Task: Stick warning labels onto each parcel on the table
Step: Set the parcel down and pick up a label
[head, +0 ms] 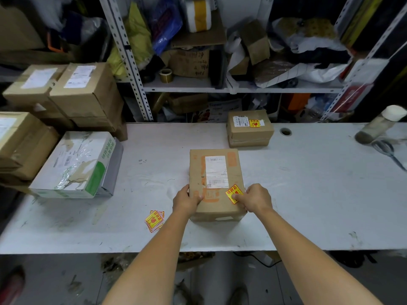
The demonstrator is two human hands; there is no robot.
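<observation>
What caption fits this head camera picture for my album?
Left hand holds the parcel while right hand presses a warning label on.

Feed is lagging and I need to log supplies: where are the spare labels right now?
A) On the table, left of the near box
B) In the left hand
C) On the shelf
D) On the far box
A: the label stack lies flat on the table, just left of the near box, with no hand touching it.

Left hand [187,200] grips the parcel [217,183]; right hand [256,198] presses a warning label [233,193] on
</observation>
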